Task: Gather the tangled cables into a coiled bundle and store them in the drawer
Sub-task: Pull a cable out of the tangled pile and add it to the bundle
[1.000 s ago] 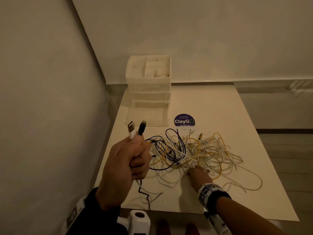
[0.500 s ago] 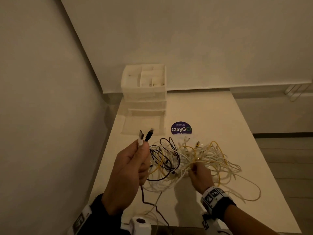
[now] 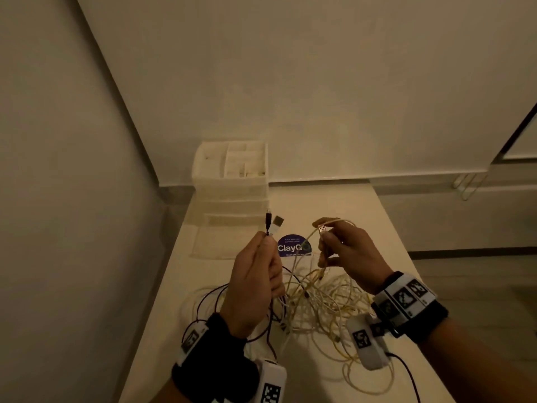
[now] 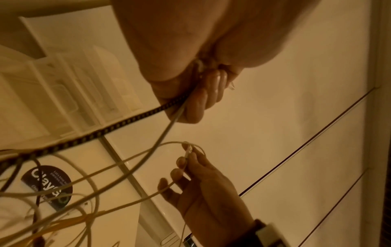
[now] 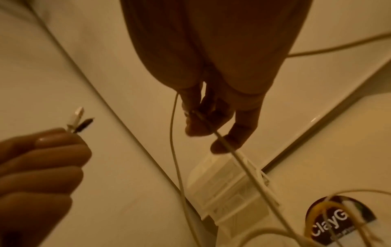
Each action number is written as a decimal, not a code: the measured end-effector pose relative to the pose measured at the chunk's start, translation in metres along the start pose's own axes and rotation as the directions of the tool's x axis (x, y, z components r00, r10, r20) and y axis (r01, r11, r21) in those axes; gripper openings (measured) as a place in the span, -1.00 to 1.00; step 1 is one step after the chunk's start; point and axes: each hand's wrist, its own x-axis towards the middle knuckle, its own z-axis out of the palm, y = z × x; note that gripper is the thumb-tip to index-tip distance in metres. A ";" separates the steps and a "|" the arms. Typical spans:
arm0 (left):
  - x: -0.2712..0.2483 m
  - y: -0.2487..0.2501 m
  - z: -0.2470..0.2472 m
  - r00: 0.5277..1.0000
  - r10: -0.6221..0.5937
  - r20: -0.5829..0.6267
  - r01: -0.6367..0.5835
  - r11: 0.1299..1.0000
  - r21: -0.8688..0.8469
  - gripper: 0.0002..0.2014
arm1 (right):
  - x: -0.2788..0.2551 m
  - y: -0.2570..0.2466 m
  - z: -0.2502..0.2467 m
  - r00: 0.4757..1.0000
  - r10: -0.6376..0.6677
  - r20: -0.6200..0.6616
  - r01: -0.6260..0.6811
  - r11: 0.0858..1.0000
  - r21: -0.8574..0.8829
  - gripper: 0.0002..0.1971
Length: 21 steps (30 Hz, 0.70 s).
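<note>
1. Left hand (image 3: 255, 283): raised over the near part of the table (image 3: 372, 222), fingers curled in a fist round a pair of cable ends (image 3: 274, 228). A black plug (image 3: 268, 219) and a white plug (image 3: 278, 221) stand up out of the fist side by side. The grip is the same as half a second ago. In the head view the black plug now sits left of the white one, where it sat on the right before.
2. Right hand (image 3: 351, 257): thumb and forefinger pinch a cream cable (image 5: 250, 169) just under its USB plug (image 3: 322, 229), with the other fingers loosely spread. Half a second ago this hand was low in the pile. It is now lifted level with the left hand and apart from it.
3. Black braided cable (image 4: 105, 132): runs from the left fist down to the pile.
4. Tangle of cables (image 3: 319, 309): on the table below and between the hands, near the front edge. It has cream and yellow strands, with black loops on its left side. Several strands are now drawn upward toward both hands, where the heap lay flatter before.
5. Drawer unit (image 3: 232, 187): pale, at the back left of the table by the wall, with a compartmented tray on top. Its lowest drawer (image 3: 223, 242) is pulled out toward the person, and the tangle lies in front of it, apart.
6. Sticker (image 3: 290, 248): round, dark, lettered "ClayG…", on the table between the drawer and the tangle, with a cream strand crossing over it.
</note>
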 end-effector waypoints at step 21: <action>0.038 -0.007 0.015 0.980 0.190 -0.055 -0.181 0.973 0.145 -0.87 | -0.001 -0.051 0.013 0.984 -0.061 0.166 0.002 0.943 0.333 -0.74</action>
